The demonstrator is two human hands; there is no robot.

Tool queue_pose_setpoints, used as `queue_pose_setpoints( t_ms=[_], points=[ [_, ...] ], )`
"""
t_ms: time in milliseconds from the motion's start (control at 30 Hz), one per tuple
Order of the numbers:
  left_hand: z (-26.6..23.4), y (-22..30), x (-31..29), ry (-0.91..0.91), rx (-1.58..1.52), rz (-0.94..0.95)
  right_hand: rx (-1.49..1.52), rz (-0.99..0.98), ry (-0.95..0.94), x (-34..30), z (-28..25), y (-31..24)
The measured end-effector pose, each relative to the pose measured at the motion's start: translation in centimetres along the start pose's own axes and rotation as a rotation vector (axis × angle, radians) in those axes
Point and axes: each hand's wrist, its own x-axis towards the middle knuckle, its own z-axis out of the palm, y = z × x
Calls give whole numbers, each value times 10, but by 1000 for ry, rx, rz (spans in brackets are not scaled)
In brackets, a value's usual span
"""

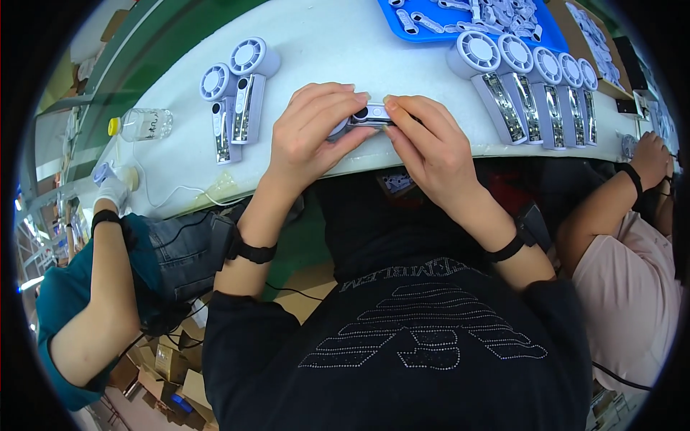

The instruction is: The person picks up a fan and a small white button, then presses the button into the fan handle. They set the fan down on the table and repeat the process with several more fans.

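Near the table's front edge, both my hands are closed around a handheld fan, which lies crosswise with its head mostly hidden by my left hand. My left hand (pixel 305 133) grips it from the head side, thumb below and fingers above. On the handle sits a small light panel (pixel 375 113) with a round button and a dark round spot. My right hand (pixel 435 136) pinches the far end of this handle between thumb and fingers. I cannot tell whether the panel is fully seated.
Two handheld fans (pixel 247 57) lie to the left; several more (pixel 480 54) lie in a row to the right, inner parts exposed. Behind stand a blue tray (pixel 389 18) of small panels and a cardboard box (pixel 613 90). A yellow-capped bottle (pixel 147 125) and co-workers' hands flank me.
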Motion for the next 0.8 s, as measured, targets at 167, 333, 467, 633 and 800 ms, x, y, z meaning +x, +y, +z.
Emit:
queue_pose_setpoints(
  t_ms=[167, 333, 467, 633, 800],
  points=[
    [-1, 7, 2, 19, 36, -42, 60, 17, 16, 0, -2, 2],
    [-3, 7, 2, 7, 37, -50, 210, 111, -38, 3, -7, 8],
    [-3, 6, 0, -1, 34, -32, 150, -2, -21, -1, -5, 11],
    [-3, -1, 1, -2, 35, -17, 43, -52, 11, 3, -5, 7],
    [-4, -1, -1, -39, 89, 39, -2, -68, 30, -6, 1, 7]
  ],
)
